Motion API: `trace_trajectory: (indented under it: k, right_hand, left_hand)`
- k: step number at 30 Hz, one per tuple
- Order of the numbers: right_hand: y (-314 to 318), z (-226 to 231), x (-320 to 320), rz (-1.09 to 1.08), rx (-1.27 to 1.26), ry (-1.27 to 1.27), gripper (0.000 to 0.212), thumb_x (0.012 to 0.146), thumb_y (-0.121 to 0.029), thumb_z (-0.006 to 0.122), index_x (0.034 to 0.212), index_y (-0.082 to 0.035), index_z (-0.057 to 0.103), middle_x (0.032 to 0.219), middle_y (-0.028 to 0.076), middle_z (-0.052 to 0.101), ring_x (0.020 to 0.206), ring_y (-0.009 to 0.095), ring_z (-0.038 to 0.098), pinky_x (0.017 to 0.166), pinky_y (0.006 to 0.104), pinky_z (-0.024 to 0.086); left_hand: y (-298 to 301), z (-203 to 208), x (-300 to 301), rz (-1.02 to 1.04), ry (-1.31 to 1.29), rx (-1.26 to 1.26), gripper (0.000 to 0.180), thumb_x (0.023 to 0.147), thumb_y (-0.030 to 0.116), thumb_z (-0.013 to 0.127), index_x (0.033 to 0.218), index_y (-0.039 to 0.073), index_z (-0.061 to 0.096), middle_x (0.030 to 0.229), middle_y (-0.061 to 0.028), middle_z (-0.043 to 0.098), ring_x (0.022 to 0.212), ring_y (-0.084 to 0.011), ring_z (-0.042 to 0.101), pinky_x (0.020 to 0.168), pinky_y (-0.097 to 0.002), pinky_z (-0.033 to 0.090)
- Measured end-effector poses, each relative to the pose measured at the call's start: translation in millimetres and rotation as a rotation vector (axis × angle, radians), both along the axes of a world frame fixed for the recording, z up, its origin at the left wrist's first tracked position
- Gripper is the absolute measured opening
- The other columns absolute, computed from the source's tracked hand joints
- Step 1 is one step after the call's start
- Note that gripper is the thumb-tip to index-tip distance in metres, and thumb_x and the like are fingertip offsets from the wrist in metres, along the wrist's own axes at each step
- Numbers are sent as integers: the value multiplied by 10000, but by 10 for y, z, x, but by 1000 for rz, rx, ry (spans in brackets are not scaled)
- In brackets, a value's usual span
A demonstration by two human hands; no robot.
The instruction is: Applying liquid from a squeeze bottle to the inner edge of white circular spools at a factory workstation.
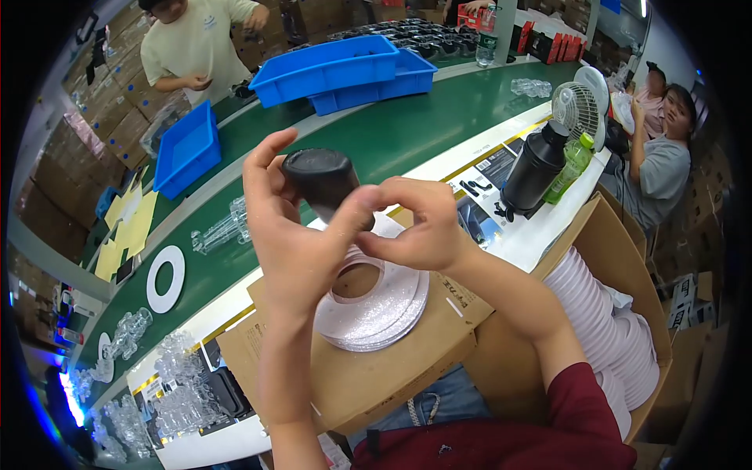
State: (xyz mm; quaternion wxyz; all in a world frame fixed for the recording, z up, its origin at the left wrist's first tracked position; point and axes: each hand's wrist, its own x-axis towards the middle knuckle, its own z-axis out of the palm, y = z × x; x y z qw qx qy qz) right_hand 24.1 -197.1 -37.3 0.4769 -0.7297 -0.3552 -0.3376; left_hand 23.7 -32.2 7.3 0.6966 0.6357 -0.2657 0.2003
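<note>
while the left hand (pixel 294 243) grips a black rounded cylinder (pixel 319 174) above stacked glittery white rings (pixel 376 317), the right hand (pixel 423 227) bends at its lower end, its hold unclear; work on the cylinder appears unfinished, the stack seemingly left to handle.
</note>
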Motion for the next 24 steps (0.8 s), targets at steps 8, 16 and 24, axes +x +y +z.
trace_trajectory:
  k: [8,16,24]
  right_hand:
    - [32,52,55,66,1,-3,405,677,-98,869,1035,10,713,971,156,724,828,249,707,705,339,546]
    - [49,54,-1,99,-24,173,393,694,-134,882,1026,-12,711,921,113,718,837,207,681,775,322,531]
    - [17,34,32,103,84,233,210,800,-86,784,972,3,701,887,109,716,857,170,674,786,303,523]
  left_hand:
    - [105,37,30,-42,35,-132,656,732,2,610,1358,-31,416,939,-76,571,867,-146,547,806,-269,467]
    - [45,34,-20,-111,134,-133,609,753,85,608,1333,-58,490,972,-106,612,922,-167,571,832,-274,478]
    - [66,12,-22,-25,174,-179,269,873,151,718,1055,-39,660,833,-60,641,727,-128,629,687,-265,521]
